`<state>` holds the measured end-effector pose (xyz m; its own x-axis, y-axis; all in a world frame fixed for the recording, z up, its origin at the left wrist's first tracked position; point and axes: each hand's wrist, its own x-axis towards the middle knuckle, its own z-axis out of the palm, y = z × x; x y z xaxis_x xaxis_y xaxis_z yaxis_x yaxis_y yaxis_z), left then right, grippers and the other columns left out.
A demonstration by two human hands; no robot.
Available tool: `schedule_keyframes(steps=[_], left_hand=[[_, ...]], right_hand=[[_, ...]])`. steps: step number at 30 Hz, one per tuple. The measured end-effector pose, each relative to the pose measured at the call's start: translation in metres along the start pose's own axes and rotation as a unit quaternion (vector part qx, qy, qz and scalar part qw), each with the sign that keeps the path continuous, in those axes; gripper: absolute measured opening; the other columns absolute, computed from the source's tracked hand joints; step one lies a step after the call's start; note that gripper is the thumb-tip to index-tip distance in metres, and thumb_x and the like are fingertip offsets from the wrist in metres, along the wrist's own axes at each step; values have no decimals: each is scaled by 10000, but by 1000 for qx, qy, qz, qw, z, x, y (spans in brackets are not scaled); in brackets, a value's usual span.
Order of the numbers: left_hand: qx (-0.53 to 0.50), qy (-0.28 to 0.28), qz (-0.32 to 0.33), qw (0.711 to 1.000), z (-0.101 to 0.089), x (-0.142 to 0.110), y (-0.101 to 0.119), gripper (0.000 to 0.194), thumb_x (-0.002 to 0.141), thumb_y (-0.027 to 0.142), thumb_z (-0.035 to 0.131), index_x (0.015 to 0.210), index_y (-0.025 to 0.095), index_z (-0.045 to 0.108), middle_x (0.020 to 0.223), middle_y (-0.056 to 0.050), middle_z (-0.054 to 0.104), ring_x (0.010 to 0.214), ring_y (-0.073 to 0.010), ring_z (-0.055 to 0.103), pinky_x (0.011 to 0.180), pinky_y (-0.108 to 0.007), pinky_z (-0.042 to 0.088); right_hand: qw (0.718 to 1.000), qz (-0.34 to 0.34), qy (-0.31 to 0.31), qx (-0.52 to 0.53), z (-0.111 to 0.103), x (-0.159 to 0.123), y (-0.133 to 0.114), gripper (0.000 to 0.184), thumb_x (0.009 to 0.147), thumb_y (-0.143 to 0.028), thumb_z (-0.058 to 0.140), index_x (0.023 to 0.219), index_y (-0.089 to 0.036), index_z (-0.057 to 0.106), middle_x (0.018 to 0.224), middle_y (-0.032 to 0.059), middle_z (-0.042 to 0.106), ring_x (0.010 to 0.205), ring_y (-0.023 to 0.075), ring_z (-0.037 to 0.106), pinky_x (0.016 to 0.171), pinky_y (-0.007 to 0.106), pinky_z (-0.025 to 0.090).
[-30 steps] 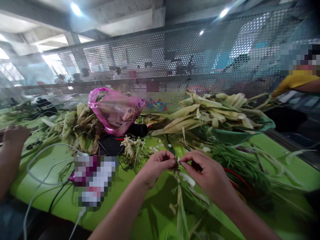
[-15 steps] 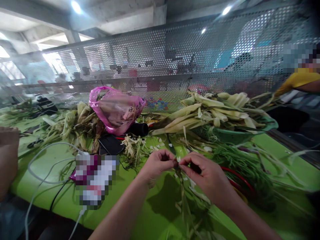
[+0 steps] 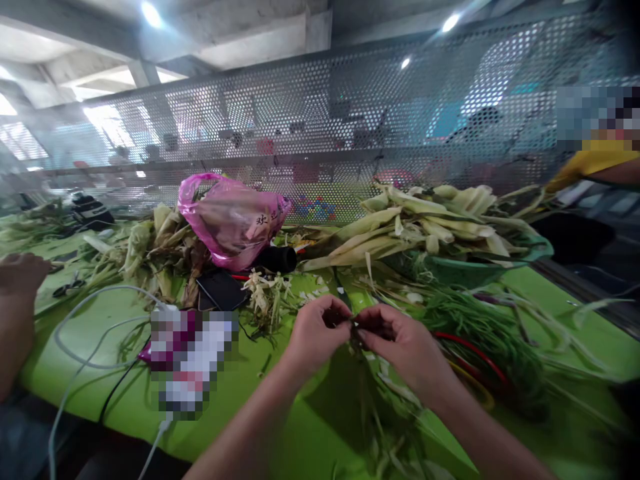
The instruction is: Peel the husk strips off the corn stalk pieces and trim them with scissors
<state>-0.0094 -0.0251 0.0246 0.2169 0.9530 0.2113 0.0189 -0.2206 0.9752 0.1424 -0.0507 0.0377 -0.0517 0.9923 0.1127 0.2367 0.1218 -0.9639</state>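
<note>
My left hand (image 3: 317, 333) and my right hand (image 3: 400, 343) meet fingertip to fingertip above the green table (image 3: 90, 347). Both pinch the top of a thin bundle of green plant stalks (image 3: 363, 393) that hangs down between them toward the table. The fingers of both hands are curled tight around the stalk ends. Loose leaf strips lie under the hands.
A green basin (image 3: 470, 270) piled with pale husks stands at the back right, with long green stems (image 3: 475, 320) and red bands (image 3: 465, 343) in front. A pink plastic bag (image 3: 233, 220), a dark phone (image 3: 220, 290) and white cables (image 3: 95, 320) lie left. Other people's arms show at far left (image 3: 15, 313) and far right (image 3: 600, 167).
My hands have drawn a little closer together and lower on the stalk bundle. The arm at the far left has shifted slightly.
</note>
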Motion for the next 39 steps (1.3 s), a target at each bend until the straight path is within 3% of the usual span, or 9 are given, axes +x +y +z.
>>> schedule_keyframes(steps=[5,12,23,30,39], left_hand=[[115,30,66,991,2,-3,0,230,685,65,552,854,166,672,766,-17,662,695,-130,579,670,-241,440],[197,63,103,973,4,-4,2,180,709,46,560,795,163,667,775,-23,661,728,-136,586,679,-238,433],[188,47,131,972,3,-4,-1,171,764,21,550,804,167,631,816,-18,622,778,-131,567,724,-235,428],[156,47,152,975,3,-1,-4,170,762,13,571,781,173,625,836,-17,602,807,-132,560,740,-234,432],[138,38,128,981,3,-2,-5,162,750,34,594,774,180,660,815,-13,620,804,-135,572,728,-237,440]], right_hand=[[996,26,4,81,1,2,5,241,623,-317,760,795,-183,659,743,37,679,702,178,632,675,304,520],[990,58,-3,132,0,5,9,327,575,-353,828,811,-179,683,758,38,696,718,167,632,690,283,505],[989,66,6,130,-3,7,16,337,578,-359,818,843,-182,709,769,26,694,721,177,617,701,306,485],[988,64,9,142,-3,7,14,330,612,-395,795,868,-196,731,839,42,718,847,219,628,833,351,464],[995,61,-3,78,-5,7,13,297,620,-426,763,773,-185,679,662,-16,615,608,136,519,575,264,397]])
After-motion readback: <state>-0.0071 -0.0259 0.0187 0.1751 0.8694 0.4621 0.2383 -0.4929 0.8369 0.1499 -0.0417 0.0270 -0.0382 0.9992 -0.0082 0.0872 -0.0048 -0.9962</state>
